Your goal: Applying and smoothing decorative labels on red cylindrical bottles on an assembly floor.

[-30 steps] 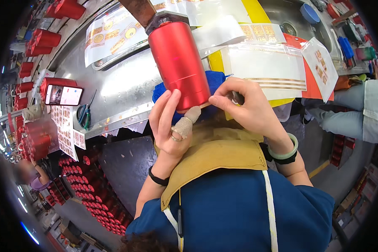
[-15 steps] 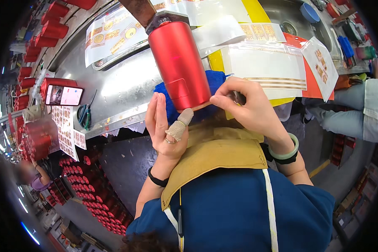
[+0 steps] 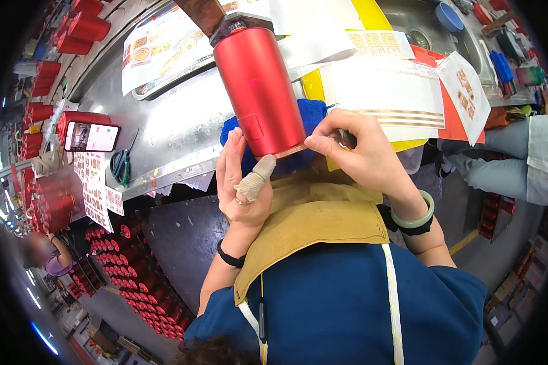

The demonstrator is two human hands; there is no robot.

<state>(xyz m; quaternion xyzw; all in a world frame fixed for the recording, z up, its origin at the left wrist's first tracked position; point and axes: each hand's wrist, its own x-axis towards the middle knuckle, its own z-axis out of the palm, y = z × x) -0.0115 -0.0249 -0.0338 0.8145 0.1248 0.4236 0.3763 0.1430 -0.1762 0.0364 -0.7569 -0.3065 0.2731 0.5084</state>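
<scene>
Steel bench [image 3: 164,128] carries printed sheets, blue cloth [image 3: 313,118]. Red cylinder [image 3: 259,88] on holder, above cloth. Since half second ago: left hand [image 3: 243,182] shifted closer to cylinder base, fingers together, flat against it. Right hand [image 3: 362,152] fingers pinched on gold strip [image 3: 289,150] at cylinder's lower rim. Judgement: strip application in progress.

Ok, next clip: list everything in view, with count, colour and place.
tumbler: one, red, on a mount above the bench edge
gold strip: one, at the tumbler's lower rim
blue cloth: one, under the tumbler
decal sheets: several, white and yellow, right of the tumbler
phone: one, lit, bench left
scissors: one pair, dark, beside the phone
red cylinders: many, stacked lower left
apron: one, tan
left hand: bandaged thumb against the tumbler
right hand: pinching the strip at the rim
</scene>
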